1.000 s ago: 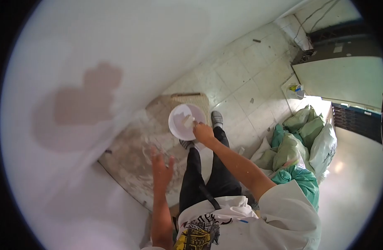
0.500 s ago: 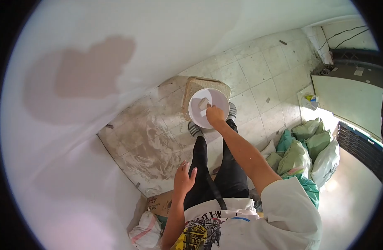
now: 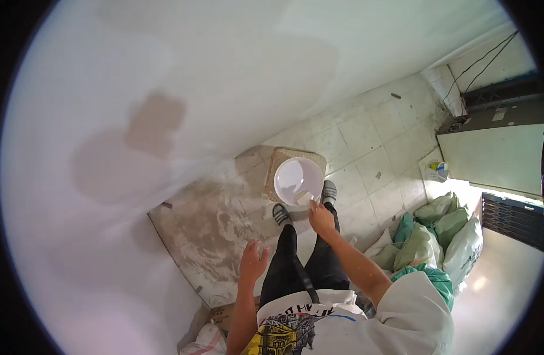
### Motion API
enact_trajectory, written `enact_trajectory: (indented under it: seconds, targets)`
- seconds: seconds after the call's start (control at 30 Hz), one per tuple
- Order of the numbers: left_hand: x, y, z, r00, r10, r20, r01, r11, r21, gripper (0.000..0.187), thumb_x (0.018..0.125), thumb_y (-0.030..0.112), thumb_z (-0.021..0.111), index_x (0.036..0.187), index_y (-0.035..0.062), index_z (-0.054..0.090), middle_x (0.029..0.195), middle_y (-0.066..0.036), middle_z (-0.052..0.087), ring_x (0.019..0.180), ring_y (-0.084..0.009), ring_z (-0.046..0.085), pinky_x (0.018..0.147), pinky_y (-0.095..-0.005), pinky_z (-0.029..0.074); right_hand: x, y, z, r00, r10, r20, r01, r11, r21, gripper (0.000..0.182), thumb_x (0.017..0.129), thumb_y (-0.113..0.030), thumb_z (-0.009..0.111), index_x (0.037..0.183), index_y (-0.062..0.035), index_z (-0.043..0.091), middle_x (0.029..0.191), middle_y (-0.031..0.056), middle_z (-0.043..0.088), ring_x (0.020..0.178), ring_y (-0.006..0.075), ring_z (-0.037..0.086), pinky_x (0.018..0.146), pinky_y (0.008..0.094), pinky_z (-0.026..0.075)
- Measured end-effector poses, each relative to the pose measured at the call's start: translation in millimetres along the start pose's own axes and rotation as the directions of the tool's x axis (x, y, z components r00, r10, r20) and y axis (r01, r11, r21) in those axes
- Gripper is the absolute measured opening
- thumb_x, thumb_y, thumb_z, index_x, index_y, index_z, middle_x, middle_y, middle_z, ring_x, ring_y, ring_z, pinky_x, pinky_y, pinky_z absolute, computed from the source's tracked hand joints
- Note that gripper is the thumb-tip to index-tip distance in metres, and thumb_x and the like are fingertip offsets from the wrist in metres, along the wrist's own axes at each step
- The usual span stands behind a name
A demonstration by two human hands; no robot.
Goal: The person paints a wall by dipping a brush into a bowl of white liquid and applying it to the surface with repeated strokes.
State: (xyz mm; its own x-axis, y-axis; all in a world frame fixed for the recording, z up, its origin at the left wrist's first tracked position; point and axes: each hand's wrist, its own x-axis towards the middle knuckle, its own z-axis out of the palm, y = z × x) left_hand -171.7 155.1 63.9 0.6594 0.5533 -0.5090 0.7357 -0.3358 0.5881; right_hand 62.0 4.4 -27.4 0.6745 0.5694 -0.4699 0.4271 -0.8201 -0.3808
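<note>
My right hand (image 3: 322, 219) is closed around the handle of a pale, wide-headed paintbrush (image 3: 304, 196). The brush head is at the near rim of a white bucket (image 3: 282, 177), with whitish liquid inside. Under the bucket is a low, stained stool or board (image 3: 272, 167); its exact kind is hard to tell. My left hand (image 3: 253, 262) hangs free beside my left leg, fingers apart, and holds nothing.
A white wall (image 3: 224, 77) rises on the left and ahead. Tiled floor (image 3: 357, 139) with white smears runs along it. Several filled sacks (image 3: 423, 239) lie at right, near a pale cabinet or panel (image 3: 491, 151). A small container (image 3: 440, 170) stands beside it.
My right hand has drawn back toward my body, lifting the paintbrush from inside the bucket to its near rim. The view has tilted, so the bucket sits lower. My left hand stays open.
</note>
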Motion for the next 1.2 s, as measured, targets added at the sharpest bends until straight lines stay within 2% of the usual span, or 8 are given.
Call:
enact_trajectory:
  seconds: [0.07,0.47,0.73,0.87,1.0,1.1,1.13,1.2]
  targets:
    - [0,9,-4,1.0,0.015,0.007,-0.014,1.0,-0.019,0.046,0.093,0.033,0.055,0.117,-0.0063,0.055,0.125,-0.026,0.054,0.119,-0.0404,0.051,0.101,-0.0443,0.042,-9,-1,-1,0.997,0.006,-0.077,-0.001,0.998,0.065,0.04,0.095,-0.025,0.047,0.131,-0.0082,0.047,0.097,0.0214,0.063,0.081,0.0393,0.066,0.069,0.0478,0.055]
    - [-12,23,2,0.992,0.109,0.056,-0.112,0.992,0.053,0.05,0.094,0.037,0.052,0.121,-0.005,0.055,0.125,-0.024,0.055,0.117,-0.0393,0.053,0.1,-0.0429,0.042,-33,10,-20,0.997,0.069,-0.039,-0.066,0.994,0.09,0.04,0.096,-0.027,0.046,0.131,-0.0088,0.048,0.102,0.0214,0.063,0.083,0.0399,0.065,0.072,0.0484,0.054]
    - [-8,49,-16,0.988,0.056,0.146,-0.041,0.994,-0.105,0.051,0.094,0.039,0.054,0.119,-0.0057,0.056,0.119,-0.025,0.06,0.112,-0.0371,0.058,0.095,-0.04,0.045,-39,27,-8,0.999,-0.011,-0.04,0.013,0.999,0.041,0.043,0.096,-0.026,0.045,0.135,-0.007,0.044,0.102,0.0217,0.062,0.08,0.0396,0.066,0.067,0.0471,0.055]
    - [33,101,-44,0.992,0.045,0.117,-0.012,0.964,-0.266,0.048,0.095,0.04,0.054,0.114,-0.0038,0.059,0.116,-0.024,0.062,0.106,-0.0352,0.062,0.092,-0.0385,0.047,-37,26,-14,0.998,0.043,-0.04,-0.039,0.996,0.086,0.045,0.096,-0.028,0.045,0.135,-0.0076,0.043,0.109,0.0216,0.061,0.085,0.0405,0.066,0.072,0.048,0.055]
    - [137,134,-67,0.965,0.199,0.171,-0.174,0.974,-0.147,0.049,0.096,0.041,0.052,0.11,-0.0052,0.061,0.107,-0.019,0.068,0.098,-0.0308,0.065,0.087,-0.0393,0.049,-41,28,-22,0.998,0.015,-0.06,-0.008,0.995,0.102,0.043,0.095,-0.028,0.045,0.134,-0.0097,0.044,0.116,0.0185,0.06,0.091,0.0392,0.065,0.077,0.0478,0.054]
    - [182,132,-66,0.99,-0.038,0.138,0.096,0.892,-0.441,0.048,0.096,0.041,0.052,0.108,-0.0046,0.061,0.104,-0.02,0.068,0.091,-0.03,0.065,0.082,-0.0399,0.049,-40,34,-18,0.999,0.021,-0.035,-0.017,0.994,0.109,0.041,0.094,-0.026,0.046,0.132,-0.0115,0.045,0.12,0.0164,0.058,0.095,0.0382,0.065,0.079,0.0474,0.054]
    - [177,148,-71,0.997,-0.07,0.041,0.081,0.813,-0.577,0.047,0.096,0.042,0.051,0.106,-0.0032,0.061,0.101,-0.021,0.067,0.084,-0.0295,0.064,0.079,-0.0398,0.049,-41,35,-17,0.999,0.019,-0.038,-0.014,0.992,0.122,0.04,0.094,-0.025,0.046,0.131,-0.0125,0.046,0.12,0.0159,0.058,0.097,0.0381,0.064,0.08,0.0475,0.054]
    - [147,174,-92,0.984,0.01,-0.18,-0.084,0.91,-0.406,0.048,0.096,0.043,0.051,0.107,-0.0032,0.061,0.104,-0.021,0.067,0.087,-0.0287,0.065,0.08,-0.0389,0.049,-41,35,-18,0.998,0.013,-0.061,-0.003,0.987,0.159,0.039,0.093,-0.024,0.047,0.131,-0.0139,0.046,0.121,0.0149,0.058,0.099,0.0381,0.063,0.081,0.048,0.053]
